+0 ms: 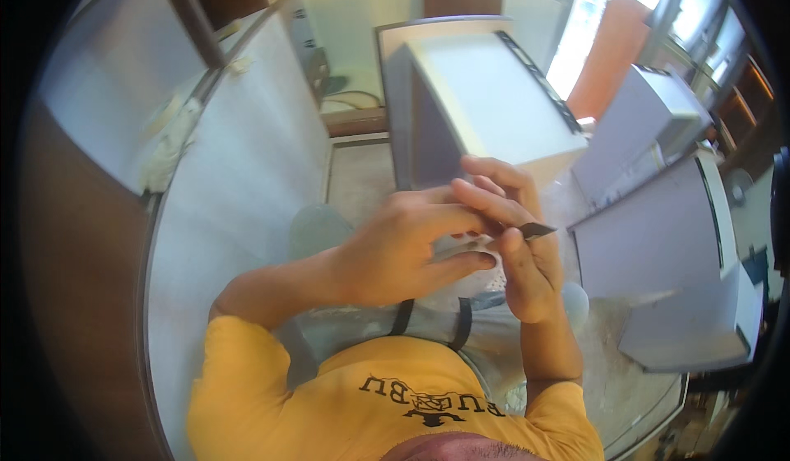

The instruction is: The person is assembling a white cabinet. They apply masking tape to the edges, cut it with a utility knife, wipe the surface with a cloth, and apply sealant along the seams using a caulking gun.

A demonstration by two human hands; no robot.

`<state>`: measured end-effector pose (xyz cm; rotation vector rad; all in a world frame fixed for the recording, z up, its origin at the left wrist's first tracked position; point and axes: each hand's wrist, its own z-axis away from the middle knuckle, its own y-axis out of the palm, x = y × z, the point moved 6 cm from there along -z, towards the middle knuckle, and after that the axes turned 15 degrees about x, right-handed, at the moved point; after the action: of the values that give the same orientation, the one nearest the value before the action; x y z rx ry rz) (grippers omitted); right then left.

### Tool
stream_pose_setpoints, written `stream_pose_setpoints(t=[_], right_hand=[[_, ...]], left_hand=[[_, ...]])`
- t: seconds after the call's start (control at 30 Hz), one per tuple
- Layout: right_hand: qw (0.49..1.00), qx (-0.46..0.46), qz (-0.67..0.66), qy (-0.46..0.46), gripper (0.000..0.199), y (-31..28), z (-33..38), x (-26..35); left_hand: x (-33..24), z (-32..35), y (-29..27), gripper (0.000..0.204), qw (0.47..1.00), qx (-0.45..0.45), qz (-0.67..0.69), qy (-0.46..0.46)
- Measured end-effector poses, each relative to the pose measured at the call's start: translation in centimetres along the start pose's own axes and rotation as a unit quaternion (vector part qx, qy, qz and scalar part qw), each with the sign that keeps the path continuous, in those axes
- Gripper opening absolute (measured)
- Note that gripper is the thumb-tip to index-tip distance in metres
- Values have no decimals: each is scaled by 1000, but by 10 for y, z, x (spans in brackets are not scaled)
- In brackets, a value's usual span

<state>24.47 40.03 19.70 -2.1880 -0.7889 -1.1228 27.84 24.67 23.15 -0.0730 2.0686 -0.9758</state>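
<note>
My two hands meet in front of my body, above my lap. My right hand (533, 276) is closed, its thumb and fingers pinching a small dark blade (539, 231) whose pointed tip sticks out to the right. From the other side my left hand (411, 235) reaches in with bent fingers that touch the right hand's fingers. Its thumb lies lower, below the curled fingers, and a thin greyish strip shows between them. Whether that strip belongs to the blade, I cannot tell.
On the left stands a long pale panel (239, 132). Ahead is a white box-shaped cabinet (494, 83) with a dark strip along its edge. More pale cabinet parts (658, 222) stand at the right. Below my hands are my grey-clad legs (428, 325) with dark bands.
</note>
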Motion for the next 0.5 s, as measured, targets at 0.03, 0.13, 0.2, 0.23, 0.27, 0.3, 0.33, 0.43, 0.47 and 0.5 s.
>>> stream_pose_setpoints(t=[0.03, 0.13, 0.2, 0.23, 0.27, 0.3, 0.33, 0.43, 0.47, 0.5], right_hand=[[999, 9, -32, 3, 63, 6, 0, -6], [996, 24, -84, 15, 68, 14, -5, -17], [998, 6, -55, -30, 77, 5, -8, -15], [998, -10, -50, -27, 79, -2, -6, -15], [999, -19, -40, -24, 81, -9, -1, -16], [998, -37, -57, -14, 74, -18, 3, -20], [998, -38, -50, -11, 69, -27, 9, -22], [997, -66, -37, -14, 50, -50, 26, -33], [997, -65, -38, -20, 50, -54, 30, -37], [997, -68, -34, -21, 49, -59, 33, -40]], left_hand=[[6, 1, 1, 26, 999, 8, 29, -25], [18, 8, -17, 18, 994, -10, 73, -78], [29, 24, -63, 15, 986, -122, 79, -79], [40, 41, -106, 13, 968, -207, 107, -96], [48, 66, -162, 14, 947, -293, 121, -52], [49, 94, -228, 25, 928, -348, -95, -92], [61, 129, -287, 27, 886, -392, -202, -144], [122, 252, -441, 21, 703, -447, -339, -436], [150, 291, -467, 16, 694, -439, -266, -505], [175, 321, -482, 12, 670, -440, -186, -569]])
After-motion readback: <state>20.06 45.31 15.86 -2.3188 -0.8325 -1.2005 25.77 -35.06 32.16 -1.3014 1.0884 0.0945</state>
